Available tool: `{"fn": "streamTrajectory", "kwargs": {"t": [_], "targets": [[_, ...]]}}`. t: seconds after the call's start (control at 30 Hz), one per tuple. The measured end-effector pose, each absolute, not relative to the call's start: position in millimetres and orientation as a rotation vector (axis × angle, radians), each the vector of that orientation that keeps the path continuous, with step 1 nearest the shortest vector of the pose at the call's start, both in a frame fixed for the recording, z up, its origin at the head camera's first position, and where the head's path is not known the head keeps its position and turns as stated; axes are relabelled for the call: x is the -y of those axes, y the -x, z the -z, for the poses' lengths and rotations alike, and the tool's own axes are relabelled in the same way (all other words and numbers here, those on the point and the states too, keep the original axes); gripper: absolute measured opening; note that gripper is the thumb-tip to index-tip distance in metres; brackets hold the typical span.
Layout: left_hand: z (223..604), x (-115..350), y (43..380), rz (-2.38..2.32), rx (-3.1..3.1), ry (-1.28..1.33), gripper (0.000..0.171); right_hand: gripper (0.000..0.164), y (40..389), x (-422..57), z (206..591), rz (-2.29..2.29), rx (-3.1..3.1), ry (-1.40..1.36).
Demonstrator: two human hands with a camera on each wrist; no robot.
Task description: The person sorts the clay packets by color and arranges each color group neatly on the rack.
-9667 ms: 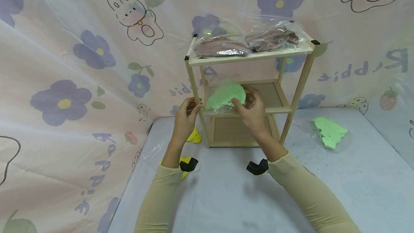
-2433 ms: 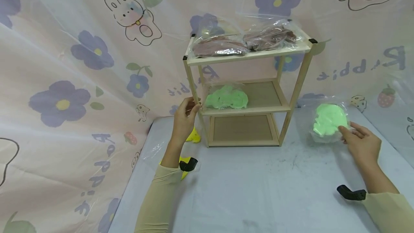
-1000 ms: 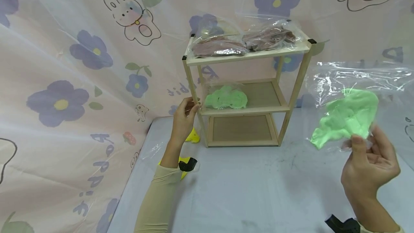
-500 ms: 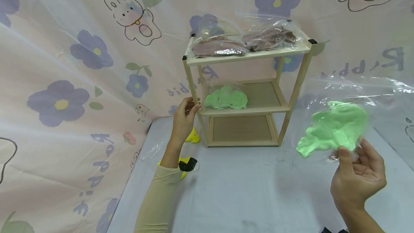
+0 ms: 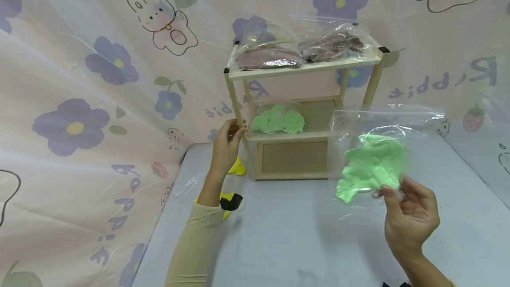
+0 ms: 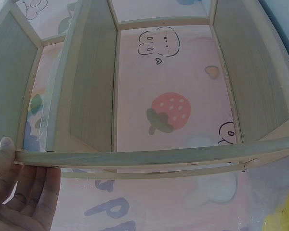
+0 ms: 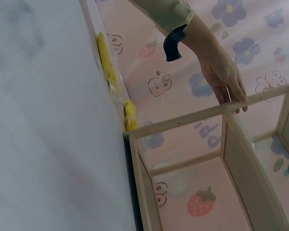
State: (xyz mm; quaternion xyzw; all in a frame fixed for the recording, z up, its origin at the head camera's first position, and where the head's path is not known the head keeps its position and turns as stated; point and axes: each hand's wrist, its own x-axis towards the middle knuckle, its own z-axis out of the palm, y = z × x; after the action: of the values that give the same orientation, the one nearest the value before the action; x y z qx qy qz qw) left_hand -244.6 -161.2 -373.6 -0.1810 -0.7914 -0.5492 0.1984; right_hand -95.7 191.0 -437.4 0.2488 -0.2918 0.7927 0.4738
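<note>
Right hand [image 5: 412, 216], nearest the camera, pinches the lower edge of a clear bag [image 5: 388, 121] between thumb and fingers; the green dough [image 5: 372, 167] inside hangs in the air above the table [image 5: 311, 234], in front of the rack's right side. The bag sags under the dough, so the hold looks marginal: judged best to keep the pinch on the plastic just beside the lump and carry it level.

Left hand [image 5: 227, 145] grips the front left post of the wooden rack [image 5: 235, 101] at middle-shelf height, fingers curled round it. The left wrist view confirms thumb and fingers on the wood. Keeping this brace firm should stop the light frame from shifting.

Middle shelf [image 5: 318, 118]: one green bag [image 5: 278, 119] lies on its left half; the right half is bare board. Entry between the right posts likely needs the loose top of the bag folded down.

Top shelf: two bags of brown dough [image 5: 299, 52] side by side. Something yellow [image 5: 239, 167] lies beside the rack's left foot.
</note>
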Motion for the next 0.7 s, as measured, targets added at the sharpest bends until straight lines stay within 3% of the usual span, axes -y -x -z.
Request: {"fn": "streamTrajectory", "kwargs": {"t": [0.33,0.7], "targets": [[372,162,245,1.538,2.211,0.49,0.032,0.041,115,-182,446,-1.922,1.138,-0.675],[375,164,247,1.511,2.215,0.535,0.032,0.041,144,-175,424,-1.929,1.222,-0.64]]}}
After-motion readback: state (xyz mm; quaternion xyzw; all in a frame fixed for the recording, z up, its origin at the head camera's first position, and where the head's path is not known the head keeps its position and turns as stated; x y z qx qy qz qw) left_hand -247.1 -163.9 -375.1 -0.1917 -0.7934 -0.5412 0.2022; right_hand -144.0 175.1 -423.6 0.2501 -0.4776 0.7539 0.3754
